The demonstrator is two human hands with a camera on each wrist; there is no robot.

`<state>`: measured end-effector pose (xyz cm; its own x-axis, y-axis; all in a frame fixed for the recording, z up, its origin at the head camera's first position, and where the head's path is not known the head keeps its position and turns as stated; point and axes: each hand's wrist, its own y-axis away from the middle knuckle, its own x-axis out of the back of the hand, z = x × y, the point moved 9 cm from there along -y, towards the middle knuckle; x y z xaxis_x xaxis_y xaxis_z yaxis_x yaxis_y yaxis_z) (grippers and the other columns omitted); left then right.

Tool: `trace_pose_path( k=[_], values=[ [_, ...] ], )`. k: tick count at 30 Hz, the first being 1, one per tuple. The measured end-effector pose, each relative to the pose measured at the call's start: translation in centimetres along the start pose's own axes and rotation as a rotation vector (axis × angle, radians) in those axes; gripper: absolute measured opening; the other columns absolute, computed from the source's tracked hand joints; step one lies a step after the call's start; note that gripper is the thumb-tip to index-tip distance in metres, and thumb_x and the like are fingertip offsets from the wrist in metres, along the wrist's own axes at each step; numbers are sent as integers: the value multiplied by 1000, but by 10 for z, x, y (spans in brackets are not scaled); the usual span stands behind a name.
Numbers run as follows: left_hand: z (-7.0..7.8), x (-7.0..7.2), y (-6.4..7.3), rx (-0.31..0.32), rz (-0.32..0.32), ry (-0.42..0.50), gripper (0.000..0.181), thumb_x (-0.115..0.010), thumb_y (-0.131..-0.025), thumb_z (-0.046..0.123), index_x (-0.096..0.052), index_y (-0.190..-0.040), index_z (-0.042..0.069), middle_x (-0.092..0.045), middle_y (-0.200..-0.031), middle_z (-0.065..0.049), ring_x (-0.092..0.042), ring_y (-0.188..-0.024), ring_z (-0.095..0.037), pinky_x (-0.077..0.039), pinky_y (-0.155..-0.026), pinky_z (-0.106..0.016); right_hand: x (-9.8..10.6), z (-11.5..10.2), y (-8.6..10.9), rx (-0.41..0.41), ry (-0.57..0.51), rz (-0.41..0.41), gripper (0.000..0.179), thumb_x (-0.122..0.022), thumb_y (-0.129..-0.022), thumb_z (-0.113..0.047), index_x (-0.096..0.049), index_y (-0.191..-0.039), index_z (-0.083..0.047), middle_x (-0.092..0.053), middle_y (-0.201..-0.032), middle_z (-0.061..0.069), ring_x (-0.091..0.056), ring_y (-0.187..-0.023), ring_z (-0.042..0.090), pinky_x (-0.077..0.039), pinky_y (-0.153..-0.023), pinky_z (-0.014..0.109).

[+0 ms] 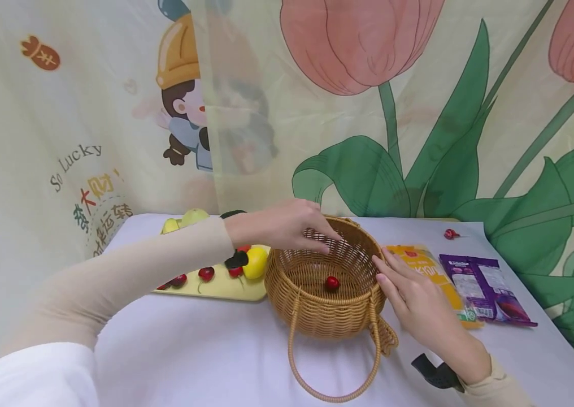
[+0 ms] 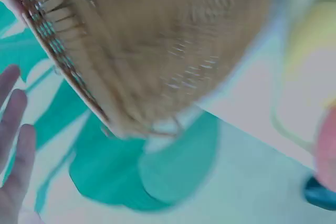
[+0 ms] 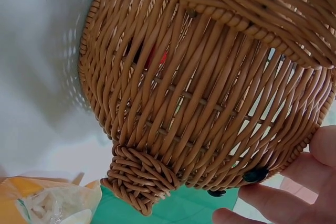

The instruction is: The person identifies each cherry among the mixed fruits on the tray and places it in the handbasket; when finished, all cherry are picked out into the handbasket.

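Observation:
A round wicker basket (image 1: 312,322) stands on the table with its handle folded down toward the front. Inside it, a single red cherry (image 1: 332,283) lies on the bottom. My left hand (image 1: 294,226) hovers over the basket's opening from the left, fingers extended and nothing held; its fingers (image 2: 20,145) also show in the left wrist view. Against the basket's right rim, my right hand (image 1: 419,299) rests with its fingers fairly straight. In the right wrist view, the fingers (image 3: 278,203) touch the weave beside a black bead eye (image 3: 255,175).
Left of the basket, a yellow tray (image 1: 251,293) holds several cherries, a lemon (image 1: 255,263) and other fruit, partly behind my left arm. At the right lie an orange packet (image 1: 462,305), a purple packet (image 1: 492,288) and a small red item (image 1: 451,233). A patterned curtain hangs behind.

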<state>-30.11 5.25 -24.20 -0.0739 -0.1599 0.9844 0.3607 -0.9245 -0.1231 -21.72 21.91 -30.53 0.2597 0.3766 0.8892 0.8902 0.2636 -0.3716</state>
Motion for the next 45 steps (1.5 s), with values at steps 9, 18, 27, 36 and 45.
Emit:
trace_pose_path(
  k=[9, 18, 27, 36, 45],
  values=[
    [-33, 9, 130, 185, 298, 47, 40, -83, -87, 30, -76, -125, 19, -77, -120, 6, -69, -101, -13, -55, -88, -31, 2, -3, 1, 11, 11, 6, 45, -52, -108, -28, -53, -150, -13, -44, -159, 16, -54, -131, 53, -47, -100, 66],
    [-67, -19, 252, 588, 290, 26, 41, -85, -84, 31, -76, -124, 25, -79, -111, 8, -62, -93, -10, -50, -71, -25, 2, -3, 2, 13, 16, 3, 45, -53, -108, -28, -53, -150, -12, -45, -158, 18, -53, -133, 52, -48, -99, 63],
    [-81, -28, 317, 700, 368, -34, 43, -89, -79, 25, -78, -120, 19, -78, -102, -1, -49, -76, 0, -42, -60, -21, 6, -4, 6, 35, 24, 57, 43, -57, -106, -24, -56, -147, -10, -49, -155, 19, -58, -127, 52, -49, -96, 65],
    [-99, -46, 320, 770, 247, -32, 44, -85, -83, 26, -76, -124, 15, -78, -112, -7, -63, -90, -20, -46, -65, -25, 3, -4, 6, 30, 23, 45, 44, -56, -106, -24, -56, -147, -9, -49, -155, 20, -57, -127, 54, -47, -96, 69],
    [-111, -62, 311, 809, 156, 11, 43, -84, -85, 30, -76, -125, 17, -73, -98, -2, -48, -78, -13, -36, -58, -28, -1, -8, 5, 23, 10, 22, 44, -54, -107, -26, -55, -148, -10, -48, -156, 20, -54, -131, 54, -46, -97, 69]
  ],
)
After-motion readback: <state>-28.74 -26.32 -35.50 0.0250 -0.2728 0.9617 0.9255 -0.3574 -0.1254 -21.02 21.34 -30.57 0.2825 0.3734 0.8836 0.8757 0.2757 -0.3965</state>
